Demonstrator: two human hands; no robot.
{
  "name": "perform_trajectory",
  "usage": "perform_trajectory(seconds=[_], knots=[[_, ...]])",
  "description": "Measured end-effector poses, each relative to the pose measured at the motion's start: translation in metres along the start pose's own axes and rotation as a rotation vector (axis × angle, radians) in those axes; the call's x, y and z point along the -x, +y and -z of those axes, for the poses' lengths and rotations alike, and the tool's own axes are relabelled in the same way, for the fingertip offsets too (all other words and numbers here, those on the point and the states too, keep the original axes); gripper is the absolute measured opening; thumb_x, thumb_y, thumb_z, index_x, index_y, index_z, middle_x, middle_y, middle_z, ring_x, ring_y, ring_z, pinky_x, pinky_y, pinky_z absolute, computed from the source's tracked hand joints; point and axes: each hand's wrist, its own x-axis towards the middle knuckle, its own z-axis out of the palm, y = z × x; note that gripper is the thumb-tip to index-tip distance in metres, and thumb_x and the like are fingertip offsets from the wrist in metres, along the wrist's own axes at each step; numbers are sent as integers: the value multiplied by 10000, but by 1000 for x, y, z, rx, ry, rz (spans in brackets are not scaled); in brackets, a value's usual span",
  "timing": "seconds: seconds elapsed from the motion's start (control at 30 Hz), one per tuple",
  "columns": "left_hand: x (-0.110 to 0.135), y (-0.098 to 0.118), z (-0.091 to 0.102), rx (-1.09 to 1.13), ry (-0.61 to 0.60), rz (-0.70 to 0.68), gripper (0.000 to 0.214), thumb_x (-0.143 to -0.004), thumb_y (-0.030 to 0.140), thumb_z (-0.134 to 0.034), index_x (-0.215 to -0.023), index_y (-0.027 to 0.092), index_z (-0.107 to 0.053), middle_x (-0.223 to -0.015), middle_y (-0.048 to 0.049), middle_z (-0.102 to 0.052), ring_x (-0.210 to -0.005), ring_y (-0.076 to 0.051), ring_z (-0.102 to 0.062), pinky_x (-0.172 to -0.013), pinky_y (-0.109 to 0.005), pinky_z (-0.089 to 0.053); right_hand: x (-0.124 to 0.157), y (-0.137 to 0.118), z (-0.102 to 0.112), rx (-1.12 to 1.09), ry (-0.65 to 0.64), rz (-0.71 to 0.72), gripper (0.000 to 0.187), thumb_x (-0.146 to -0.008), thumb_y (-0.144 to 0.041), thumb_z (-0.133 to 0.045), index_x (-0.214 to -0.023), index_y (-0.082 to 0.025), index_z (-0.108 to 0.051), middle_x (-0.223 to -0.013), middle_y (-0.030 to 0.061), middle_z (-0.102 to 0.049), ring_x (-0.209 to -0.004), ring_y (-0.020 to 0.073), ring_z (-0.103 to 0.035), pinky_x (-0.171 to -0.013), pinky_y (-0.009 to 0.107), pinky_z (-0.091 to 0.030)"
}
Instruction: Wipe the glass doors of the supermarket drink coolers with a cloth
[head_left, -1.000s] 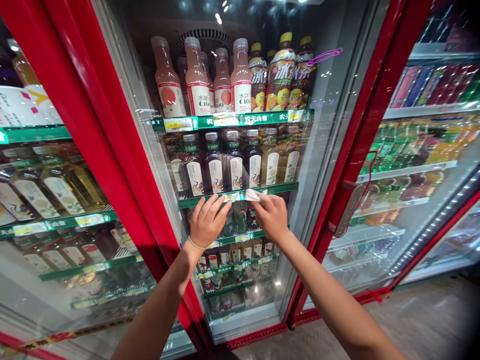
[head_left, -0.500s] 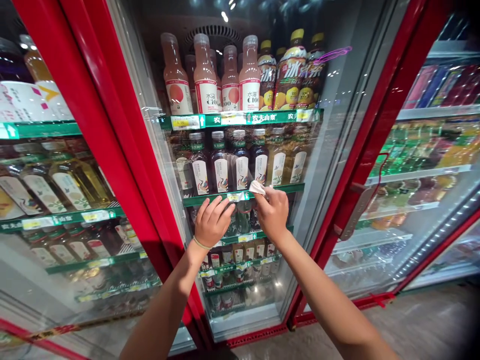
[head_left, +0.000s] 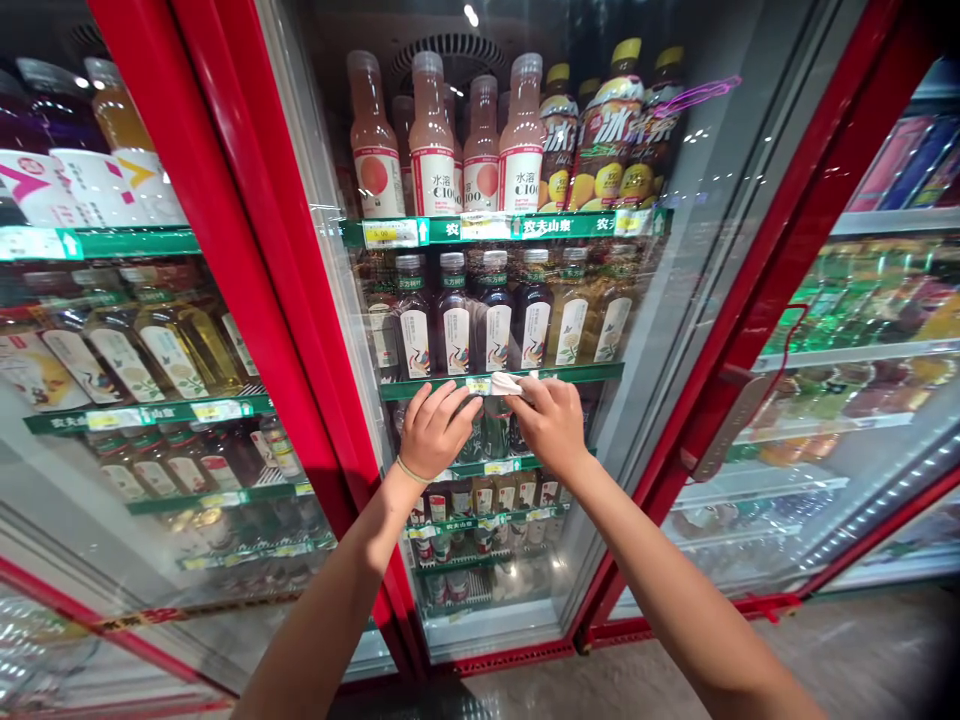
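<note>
My right hand (head_left: 551, 420) pinches a folded white tissue (head_left: 506, 384) against the glass door (head_left: 637, 300) of a drinks cooler. The tissue lies over the green edge of the second shelf (head_left: 600, 374), just right of a price tag (head_left: 478, 386). To its left, my left hand (head_left: 439, 430) rests with fingers spread and extended on the same glass, holding nothing. A thin band circles that wrist. Behind the pane, dark tea bottles (head_left: 496, 325) stand upright in a row just above my fingers.
Peach-coloured drink bottles (head_left: 433, 150) and yellow-capped bottles (head_left: 611, 150) fill the top shelf. The red door frame (head_left: 285, 250) runs down the left. A handle (head_left: 726, 420) projects on the right, with red cord on it. More glass-fronted coolers flank this one; grey floor (head_left: 630, 670) lies below.
My right hand has moved the tissue slightly down and left across the glass, onto the shelf-edge level. My left hand stays nearly in place. The view has shifted a little.
</note>
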Motion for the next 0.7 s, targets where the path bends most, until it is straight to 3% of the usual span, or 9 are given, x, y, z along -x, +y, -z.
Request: perform_trajectory(seconds=[0.17, 0.33, 0.53, 0.7], knots=[[-5, -2, 17, -49, -90, 6, 428, -968, 190, -654, -1385, 287, -637, -1282, -67, -738, -1314, -231, -637, -1227, -435, -408, -3, -8, 1, 34, 15, -124, 295, -995, -190, -575, -1234, -294, -713, -1161, 82, -682, -981, 239, -467, -803, 389, -327], [-7, -13, 46, -123, -158, 38, 435, -954, 206, -687, -1383, 264, -650, -1300, -90, -730, -1284, -271, -649, -1212, -483, -404, -3, -15, -1, 10, 16, 11, 243, -999, -196, -586, -1162, -308, -725, -1157, 50, -699, -962, 227, -478, -776, 386, -315], [9, -35, 68, -135, -176, 112, 572, -962, 183, -652, -1507, 323, -548, -1316, -91, -723, -1300, -284, -640, -1165, -470, -454, -1, -30, -11, 8, 42, -247, 414, -980, -164, -541, -1356, -302, -646, -1168, 102, -668, -982, 256, -481, -801, 397, -335], [25, -43, 70, -147, -166, 86, 603, -965, 166, -634, -1538, 312, -512, -1305, -98, -730, -1278, -275, -659, -1134, -441, -485, -1, -47, -12, -25, 4, -85, 310, -971, -160, -582, -1203, -323, -708, -1169, 65, -687, -990, 236, -487, -795, 387, -326]])
